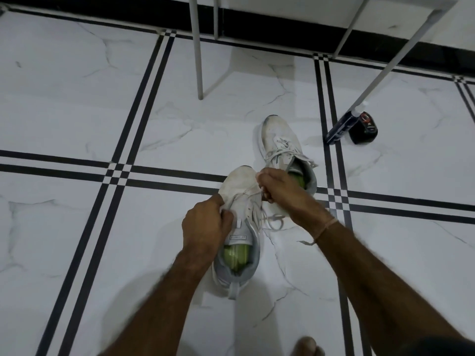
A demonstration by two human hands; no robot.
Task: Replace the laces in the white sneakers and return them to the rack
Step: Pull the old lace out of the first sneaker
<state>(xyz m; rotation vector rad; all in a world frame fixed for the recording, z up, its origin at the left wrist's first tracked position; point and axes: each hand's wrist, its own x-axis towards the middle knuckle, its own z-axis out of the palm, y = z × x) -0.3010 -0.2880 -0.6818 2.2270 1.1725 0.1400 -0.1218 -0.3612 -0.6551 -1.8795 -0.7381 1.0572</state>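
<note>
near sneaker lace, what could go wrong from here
The right hand pinches the lace while the left hand grips the near sneaker; a hard tug could snag it or jerk the shoe loose. Its slack loop lies on the floor near the far sneaker and might tangle with those laces.

Floor (77,98): white marble-look tiles, grey veins, black double-stripe borders, small checks at the crossings. Near sneaker (239,183) and far sneaker (272,132): off-white, grey collars, lime-green insoles, white laces (282,147). Rack legs (198,47) pale grey. Skirting (102,11) black. Bottle (339,127) and tub (365,129) black, the tub with a red mark. Tan thread (326,227) on my right wrist.
</note>
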